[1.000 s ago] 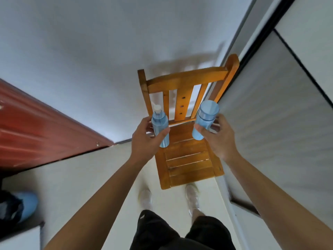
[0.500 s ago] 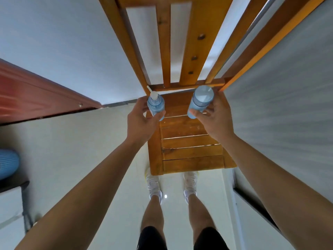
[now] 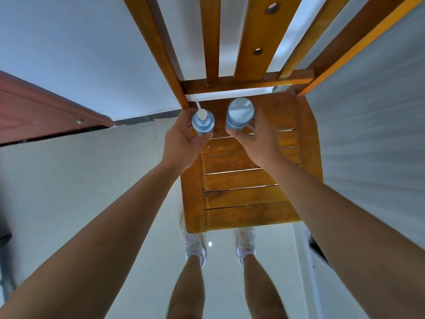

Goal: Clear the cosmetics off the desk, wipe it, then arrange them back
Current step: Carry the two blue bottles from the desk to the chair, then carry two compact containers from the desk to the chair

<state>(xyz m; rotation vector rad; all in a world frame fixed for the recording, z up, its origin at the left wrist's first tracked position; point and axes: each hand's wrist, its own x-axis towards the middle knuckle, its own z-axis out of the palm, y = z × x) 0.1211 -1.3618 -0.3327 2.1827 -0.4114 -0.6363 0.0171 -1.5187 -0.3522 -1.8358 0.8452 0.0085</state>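
I look straight down at a wooden slatted chair (image 3: 243, 194). My left hand (image 3: 181, 143) grips a blue pump bottle (image 3: 203, 125) with a white pump head, held upright at the back left of the seat. My right hand (image 3: 257, 137) grips a blue bottle with a wide pale cap (image 3: 240, 112), upright beside it at the back of the seat. Both bottles are seen from above, and whether their bases touch the seat is hidden by my hands.
The chair back's slats (image 3: 211, 38) rise toward the camera at the top. A white wall lies on the left, a grey panel (image 3: 372, 134) close on the right. A red-brown door (image 3: 34, 111) is at the left. My feet (image 3: 195, 247) stand on the pale floor before the chair.
I have bent closer over the chair, which fills more of the view. Both hands have lowered the bottles toward the back of the seat, closer together.
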